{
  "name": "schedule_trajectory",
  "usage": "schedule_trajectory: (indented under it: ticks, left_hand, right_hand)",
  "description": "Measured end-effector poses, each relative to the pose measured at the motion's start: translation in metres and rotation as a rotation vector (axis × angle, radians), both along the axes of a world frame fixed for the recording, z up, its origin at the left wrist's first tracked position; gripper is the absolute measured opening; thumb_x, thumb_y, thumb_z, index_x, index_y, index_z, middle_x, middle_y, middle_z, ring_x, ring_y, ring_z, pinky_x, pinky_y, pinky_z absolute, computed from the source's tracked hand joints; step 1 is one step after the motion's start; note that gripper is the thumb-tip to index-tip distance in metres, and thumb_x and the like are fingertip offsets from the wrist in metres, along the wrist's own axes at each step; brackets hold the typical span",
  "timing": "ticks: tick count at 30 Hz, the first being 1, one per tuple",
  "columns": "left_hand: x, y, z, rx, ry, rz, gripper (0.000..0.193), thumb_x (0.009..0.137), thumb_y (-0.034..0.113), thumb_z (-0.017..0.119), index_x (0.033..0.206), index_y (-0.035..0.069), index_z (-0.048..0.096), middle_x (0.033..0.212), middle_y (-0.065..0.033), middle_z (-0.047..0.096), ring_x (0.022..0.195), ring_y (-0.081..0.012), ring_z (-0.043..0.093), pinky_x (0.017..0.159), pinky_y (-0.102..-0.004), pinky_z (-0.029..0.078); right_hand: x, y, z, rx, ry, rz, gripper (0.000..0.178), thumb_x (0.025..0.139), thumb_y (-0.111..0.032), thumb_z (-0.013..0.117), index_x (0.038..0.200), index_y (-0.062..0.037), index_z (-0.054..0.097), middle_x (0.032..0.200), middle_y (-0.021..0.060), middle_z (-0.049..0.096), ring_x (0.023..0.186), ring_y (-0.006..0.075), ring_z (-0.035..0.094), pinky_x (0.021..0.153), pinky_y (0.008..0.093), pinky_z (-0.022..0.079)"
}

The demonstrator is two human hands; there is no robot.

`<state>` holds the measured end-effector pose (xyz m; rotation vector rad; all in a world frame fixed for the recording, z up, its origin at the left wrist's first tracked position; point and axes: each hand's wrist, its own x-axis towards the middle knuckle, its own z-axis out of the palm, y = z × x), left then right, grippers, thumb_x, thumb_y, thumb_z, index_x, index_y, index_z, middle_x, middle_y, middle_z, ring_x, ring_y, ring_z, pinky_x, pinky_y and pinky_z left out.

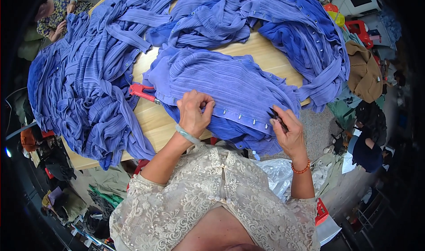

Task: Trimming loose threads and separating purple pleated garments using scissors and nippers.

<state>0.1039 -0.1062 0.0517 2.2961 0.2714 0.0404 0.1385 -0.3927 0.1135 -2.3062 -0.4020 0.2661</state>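
Note:
A blue-violet ribbed knit garment (pixel 221 78) lies spread on the table in front of me, with a row of small metal fasteners along its near edge. My left hand (pixel 195 111) is closed in a pinch on that edge, at the left end of the row. Near the row's right end, my right hand (pixel 290 133) is closed around a small black pointed tool (pixel 278 119), which looks like thread snips. Its tips are close to the cloth; I cannot tell whether they touch. A red-handled tool (pixel 141 91) with a metal end lies left of my left hand, partly against the garment.
Heaps of similar blue garments (pixel 88 73) cover the left, far and right parts of the wooden table (pixel 152 113). At the far left, another person's hand (pixel 59 28) is by the heap. A brown cloth (pixel 365 71) and a red plastic item (pixel 358 33) are at the right.

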Motion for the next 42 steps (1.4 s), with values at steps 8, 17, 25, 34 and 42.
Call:
schedule_trajectory:
  ticks: [8, 17, 25, 34, 42]
  left_hand:
    - [-0.014, 0.008, 0.003, -0.33, -0.105, 0.105, 0.006, 0.083, 0.002, 0.071, 0.084, 0.0, 0.066, 0.078, -0.0074, 0.06, 0.071, -0.0199, 0.056, 0.068, -0.0337, 0.045]
    - [-0.019, 0.007, 0.007, -0.29, -0.182, 0.09, 0.006, 0.086, 0.005, 0.071, 0.086, 0.005, 0.066, 0.079, -0.004, 0.06, 0.077, -0.0203, 0.055, 0.078, -0.0349, 0.039]
    - [-0.034, 0.0, 0.011, -0.3, -0.282, 0.003, 0.007, 0.085, 0.003, 0.07, 0.086, 0.005, 0.063, 0.078, -0.0044, 0.057, 0.076, -0.0202, 0.053, 0.078, -0.034, 0.039]
    - [-0.083, 0.106, 0.005, 0.655, 0.086, 0.071, 0.029, 0.079, 0.029, 0.082, 0.071, 0.009, 0.062, 0.074, -0.0064, 0.058, 0.079, -0.0288, 0.053, 0.074, -0.0434, 0.038]
    - [-0.013, 0.031, 0.009, 0.243, -0.135, 0.1, 0.035, 0.073, 0.036, 0.086, 0.08, 0.01, 0.065, 0.078, -0.0043, 0.06, 0.079, -0.0254, 0.055, 0.073, -0.0407, 0.037]
  right_hand:
    - [0.015, 0.061, 0.002, 0.033, -0.009, 0.227, 0.034, 0.088, -0.015, 0.075, 0.119, -0.0033, 0.068, 0.085, 0.0121, 0.062, 0.072, 0.0296, 0.063, 0.063, 0.0376, 0.05]
    - [0.015, 0.109, -0.008, -0.065, -0.012, 0.342, 0.031, 0.091, -0.021, 0.07, 0.119, -0.006, 0.068, 0.091, 0.0119, 0.062, 0.081, 0.033, 0.067, 0.066, 0.0439, 0.054]
    - [0.011, 0.116, -0.012, -0.081, -0.077, 0.337, 0.026, 0.09, -0.018, 0.071, 0.115, -0.0082, 0.071, 0.082, 0.0097, 0.062, 0.072, 0.0299, 0.066, 0.06, 0.0406, 0.052]
    - [0.02, 0.093, -0.01, -0.078, -0.05, 0.18, 0.029, 0.089, -0.016, 0.074, 0.116, -0.0073, 0.07, 0.083, 0.0099, 0.062, 0.067, 0.0304, 0.065, 0.058, 0.0399, 0.05]
    - [0.018, 0.097, -0.008, -0.097, -0.055, 0.231, 0.031, 0.089, -0.015, 0.074, 0.118, -0.0054, 0.07, 0.084, 0.0114, 0.062, 0.067, 0.032, 0.065, 0.058, 0.0409, 0.05]
